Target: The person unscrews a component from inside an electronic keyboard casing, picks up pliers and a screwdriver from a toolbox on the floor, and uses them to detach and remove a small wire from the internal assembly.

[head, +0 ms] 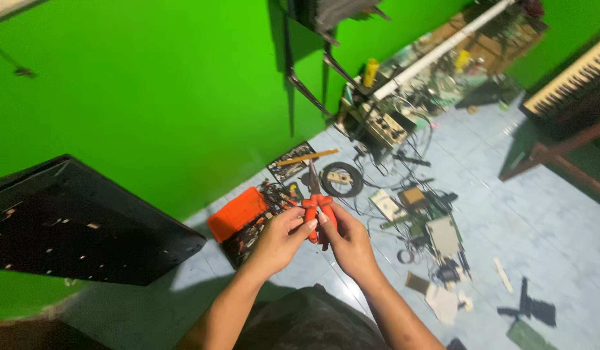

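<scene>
orange-handled pliers (317, 209), stiff, fairly light and best taken by the rubbery handles, sit above the blue tiled floor (546, 220), with left hand (282, 238) and right hand (347, 243) each in a closed grip on one handle.

Both forearms rise from the bottom centre of the frame and converge toward the middle. The left hand (282, 238) sits just left of centre, fingers curled inward, thumb up, fingertips pinched closed. The right hand (347, 241) faces it just right of centre, fingers folded in a closed grip. The two hands' fingertips nearly touch.
</scene>
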